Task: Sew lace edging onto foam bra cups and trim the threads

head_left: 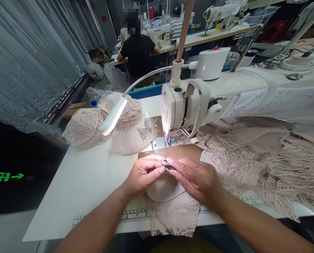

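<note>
The left hand (143, 172) and right hand (199, 175) pinch a small dark object (169, 166) above lace cloth (175, 216) overhanging the front edge of the bench (91, 186), where a slip could let that object snag the cloth.

- A head-worn camera looks forward and down from above the near edge of the sewing table (67, 189).
- The left hand (142, 172) and right hand (197, 177) show close up, the industrial sewing machine (174, 109) just beyond.
- Over the far edge, the view reaches a seated co-worker (137, 52), well off.
</note>
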The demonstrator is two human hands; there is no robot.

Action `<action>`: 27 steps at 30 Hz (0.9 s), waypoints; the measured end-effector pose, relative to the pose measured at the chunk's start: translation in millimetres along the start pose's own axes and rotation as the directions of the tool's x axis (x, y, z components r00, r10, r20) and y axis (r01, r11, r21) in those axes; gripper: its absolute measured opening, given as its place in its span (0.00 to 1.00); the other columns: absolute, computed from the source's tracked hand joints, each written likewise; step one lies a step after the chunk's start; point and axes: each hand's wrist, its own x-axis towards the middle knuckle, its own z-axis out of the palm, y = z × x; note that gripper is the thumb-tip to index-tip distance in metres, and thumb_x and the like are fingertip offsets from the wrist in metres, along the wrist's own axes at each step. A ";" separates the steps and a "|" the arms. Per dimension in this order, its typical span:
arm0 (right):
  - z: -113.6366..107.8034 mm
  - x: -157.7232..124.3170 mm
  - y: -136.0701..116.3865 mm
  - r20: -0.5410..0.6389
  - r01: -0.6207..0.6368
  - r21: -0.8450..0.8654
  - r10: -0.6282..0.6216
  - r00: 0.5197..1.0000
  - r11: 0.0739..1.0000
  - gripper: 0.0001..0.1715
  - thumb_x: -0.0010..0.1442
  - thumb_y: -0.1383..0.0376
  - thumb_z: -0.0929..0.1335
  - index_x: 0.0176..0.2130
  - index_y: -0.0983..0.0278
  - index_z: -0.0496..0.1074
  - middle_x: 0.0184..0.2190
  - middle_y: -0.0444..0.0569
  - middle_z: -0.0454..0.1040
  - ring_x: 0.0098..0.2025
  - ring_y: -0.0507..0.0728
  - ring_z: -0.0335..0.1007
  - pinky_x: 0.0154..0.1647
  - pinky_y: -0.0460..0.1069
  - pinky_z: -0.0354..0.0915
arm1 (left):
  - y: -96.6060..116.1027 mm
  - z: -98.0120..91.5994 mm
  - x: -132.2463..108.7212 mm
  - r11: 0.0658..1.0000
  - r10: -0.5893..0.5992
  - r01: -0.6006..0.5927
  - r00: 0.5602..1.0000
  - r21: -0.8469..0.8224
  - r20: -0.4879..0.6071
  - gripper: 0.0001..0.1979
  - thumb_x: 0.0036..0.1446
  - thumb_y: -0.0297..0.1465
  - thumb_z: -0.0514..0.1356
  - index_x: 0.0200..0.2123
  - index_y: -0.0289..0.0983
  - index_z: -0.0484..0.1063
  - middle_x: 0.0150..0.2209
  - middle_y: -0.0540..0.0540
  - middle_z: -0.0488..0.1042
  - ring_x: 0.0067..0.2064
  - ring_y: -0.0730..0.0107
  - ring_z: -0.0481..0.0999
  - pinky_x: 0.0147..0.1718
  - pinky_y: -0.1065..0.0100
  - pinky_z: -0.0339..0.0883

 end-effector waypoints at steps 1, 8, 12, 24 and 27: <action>0.0 0.1 -0.1 0.006 0.002 -0.004 -0.002 1.000 1.000 0.24 0.58 0.71 0.66 0.55 0.62 0.63 0.31 0.47 0.76 0.30 0.53 0.70 0.27 0.46 0.65 | 0.1 0.2 0.3 1.000 -0.001 0.001 1.000 0.002 0.003 0.09 0.58 0.30 0.57 0.34 0.35 0.78 0.41 0.40 0.75 0.42 0.63 0.74 0.44 0.62 0.68; 1.4 -0.2 -0.3 0.054 -0.021 0.084 0.017 0.998 0.996 0.21 0.60 0.72 0.64 0.53 0.59 0.66 0.32 0.46 0.77 0.32 0.53 0.73 0.30 0.46 0.67 | -0.6 -0.5 1.6 1.000 0.000 0.000 1.000 0.027 0.011 0.10 0.59 0.31 0.57 0.33 0.35 0.78 0.38 0.40 0.75 0.39 0.65 0.73 0.40 0.63 0.69; 0.6 2.1 0.0 0.096 -0.257 0.247 0.240 0.966 0.934 0.17 0.61 0.67 0.64 0.51 0.60 0.67 0.35 0.46 0.77 0.33 0.52 0.72 0.33 0.46 0.68 | -3.5 0.0 1.0 1.000 0.006 -0.006 1.000 -0.002 -0.006 0.09 0.58 0.31 0.58 0.36 0.35 0.78 0.39 0.39 0.74 0.41 0.62 0.73 0.44 0.61 0.68; -5.8 18.3 -4.0 0.409 -0.595 0.385 0.448 0.795 0.705 0.18 0.61 0.56 0.62 0.24 0.63 0.63 0.20 0.41 0.62 0.24 0.50 0.57 0.24 0.46 0.55 | -4.4 -0.8 -1.5 0.998 0.041 -0.042 0.999 0.044 0.010 0.08 0.57 0.30 0.59 0.35 0.35 0.78 0.35 0.42 0.69 0.39 0.65 0.70 0.41 0.63 0.65; -5.7 18.1 -2.7 0.371 -0.598 0.408 0.473 0.799 0.690 0.17 0.62 0.57 0.61 0.25 0.62 0.61 0.20 0.41 0.59 0.23 0.50 0.55 0.24 0.46 0.54 | -3.7 -0.5 -1.9 0.998 0.031 -0.031 1.000 0.054 0.004 0.08 0.57 0.30 0.59 0.34 0.34 0.78 0.35 0.42 0.69 0.39 0.66 0.69 0.40 0.64 0.65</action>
